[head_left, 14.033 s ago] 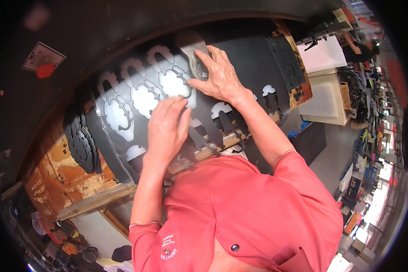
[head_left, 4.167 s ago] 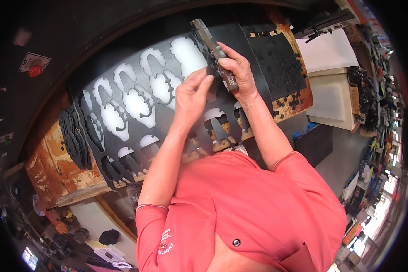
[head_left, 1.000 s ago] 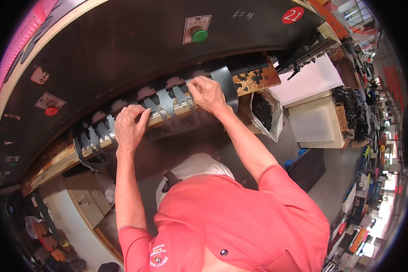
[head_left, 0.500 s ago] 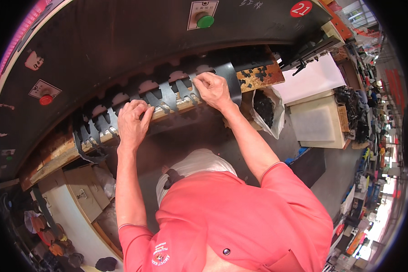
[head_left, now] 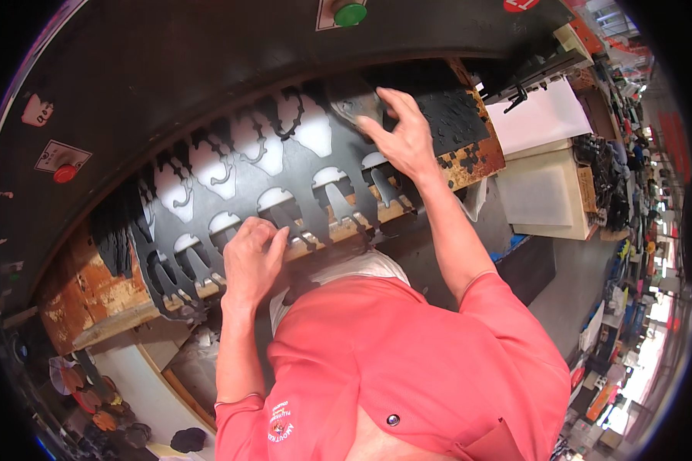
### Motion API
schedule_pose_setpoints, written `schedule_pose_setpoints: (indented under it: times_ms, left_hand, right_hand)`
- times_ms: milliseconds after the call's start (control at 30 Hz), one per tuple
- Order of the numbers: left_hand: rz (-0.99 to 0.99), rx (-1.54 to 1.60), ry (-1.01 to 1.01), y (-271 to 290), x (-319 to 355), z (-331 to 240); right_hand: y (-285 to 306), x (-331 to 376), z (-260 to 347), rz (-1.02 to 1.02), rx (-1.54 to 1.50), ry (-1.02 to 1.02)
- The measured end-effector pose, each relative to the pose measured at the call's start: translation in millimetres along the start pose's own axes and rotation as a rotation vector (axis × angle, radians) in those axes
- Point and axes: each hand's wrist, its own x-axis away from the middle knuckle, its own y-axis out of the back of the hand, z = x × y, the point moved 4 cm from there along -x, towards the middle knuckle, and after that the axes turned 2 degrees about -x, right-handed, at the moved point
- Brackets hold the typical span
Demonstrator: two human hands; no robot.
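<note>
My left hand lay curled, fingers together, on the near edge of the dark cut-out sheet; my right hand, fingers apart, pressed its far edge. Judged risk: thin webs between openings could snag or tear if pulled unevenly across the surface.

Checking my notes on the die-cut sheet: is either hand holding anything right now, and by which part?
Neither clearly grips anything. The left hand presses on the near edge of the dark cut-out sheet. The right hand rests spread, fingertips on a grey cut piece.
</note>
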Motion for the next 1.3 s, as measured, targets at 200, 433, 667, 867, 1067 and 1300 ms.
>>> schedule_pose_setpoints:
  times_ms: [200, 433, 667, 867, 1067, 1300]
  left_hand:
    - [-0.148, 0.098, -0.251, -14, -69, -16]
    - [0.016, 0.350, -0.180, -51, -123, -38]
    - [0.286, 0.771, 0.280, -121, -175, -59]
    - [0.274, 0.694, 0.074, -137, -191, -74]
    - [0.317, 0.815, 0.120, -142, -186, -65]
    - [0.170, 0.692, 0.239, -136, -182, -48]
  right_hand:
    - [-51, -41, -4, 0.213, 0.265, 0.068]
    - [-26, -49, -24, 0.190, -0.233, -0.149]
    - [-19, -45, -43, 0.120, -0.944, -0.522]
    - [-16, -46, -46, 0.058, -1.029, -0.609]
    - [-22, -45, -40, 0.012, -1.115, -0.511]
    - [-20, -45, -49, 0.037, -1.185, -0.563]
